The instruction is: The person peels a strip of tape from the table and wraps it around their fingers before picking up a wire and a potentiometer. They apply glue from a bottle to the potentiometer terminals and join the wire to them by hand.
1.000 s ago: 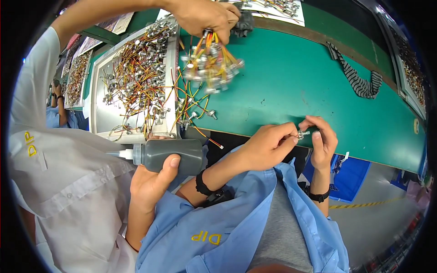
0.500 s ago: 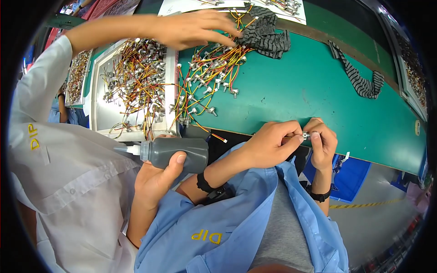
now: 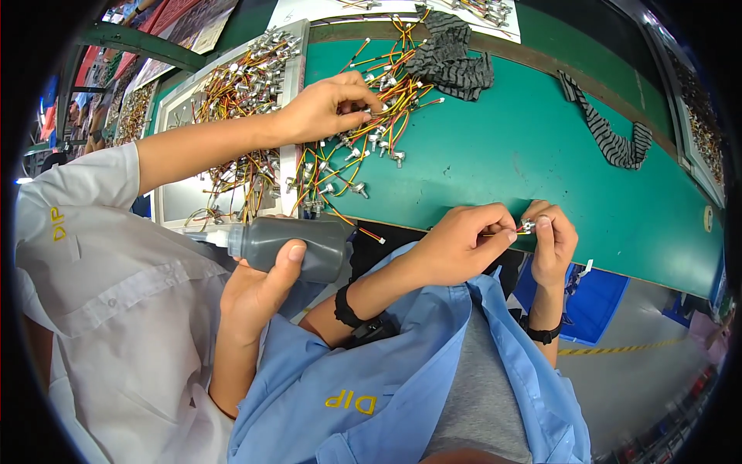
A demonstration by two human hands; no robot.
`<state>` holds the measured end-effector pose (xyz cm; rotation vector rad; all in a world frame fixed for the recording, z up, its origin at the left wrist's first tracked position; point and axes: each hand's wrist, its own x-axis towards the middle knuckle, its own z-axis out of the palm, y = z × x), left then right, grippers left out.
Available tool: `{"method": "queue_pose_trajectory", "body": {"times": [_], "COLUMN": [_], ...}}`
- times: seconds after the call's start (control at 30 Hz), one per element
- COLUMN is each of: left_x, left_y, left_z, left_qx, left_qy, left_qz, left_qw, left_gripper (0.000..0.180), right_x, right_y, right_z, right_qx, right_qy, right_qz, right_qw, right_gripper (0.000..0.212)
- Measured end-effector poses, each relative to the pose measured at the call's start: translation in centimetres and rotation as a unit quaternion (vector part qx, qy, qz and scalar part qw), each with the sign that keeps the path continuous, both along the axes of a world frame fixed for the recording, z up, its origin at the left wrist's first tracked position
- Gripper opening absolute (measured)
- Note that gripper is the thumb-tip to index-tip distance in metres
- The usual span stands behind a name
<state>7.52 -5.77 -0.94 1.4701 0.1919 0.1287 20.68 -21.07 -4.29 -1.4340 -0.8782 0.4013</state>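
Just over the near edge of the green table, my hands meet around a small wired potentiometer point(image 3: 527, 227) with a silvery metal body. My left hand point(image 3: 466, 241) is closed, its thumb and forefinger pinching the red and yellow wires by the body. The fingertips of my right hand point(image 3: 552, 238) grip the metal body from the other side. Part of the piece is hidden by my fingers. To the left lies a loose pile of similar wired potentiometers point(image 3: 359, 155), apart from both my hands.
At my left, a co-worker in white holds a dark grey squeeze bottle point(image 3: 297, 246) and reaches into the pile with the other hand point(image 3: 328, 108). A white tray point(image 3: 291, 166) holds more wired parts. Striped cloths point(image 3: 456, 66) lie on the green table point(image 3: 495, 147); a blue bin point(image 3: 599, 305) stands below.
The co-worker's free hand has come down onto the pile, and the bottle has shifted slightly left and up. In my fingers the potentiometer has turned slightly, showing more of its body and wires.
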Motion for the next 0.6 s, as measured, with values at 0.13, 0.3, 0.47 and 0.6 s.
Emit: {"method": "queue_pose_trajectory", "body": {"times": [0.13,0.3,0.47,0.6], "left_x": [-0.1,-0.2,-0.3,-0.5], "left_y": [0.0,0.1,0.3,0.4], "left_z": [-0.6,-1.5,-2.1,-2.3], "left_qx": [-0.002,0.001,-0.007,-0.009], "left_qy": [-0.006,-0.021,-0.029,-0.034], "left_qz": [0.003,0.004,0.005,0.002], "left_qw": [1.0,1.0,1.0,0.999], "left_gripper": [0.01,0.01,0.009,0.01], "right_x": [0.0,-0.2,-0.3,-0.2], "right_y": [0.1,0.2,0.4,0.2], "right_z": [-0.4,-0.5,-1.1,-1.8], "right_qx": [0.003,0.003,0.008,0.019], "right_qy": [-0.012,-0.022,-0.036,-0.043], "right_qz": [0.001,-0.004,-0.009,-0.014], "right_qw": [1.0,1.0,0.999,0.999], "right_gripper": [0.025,0.025,0.025,0.023]}}
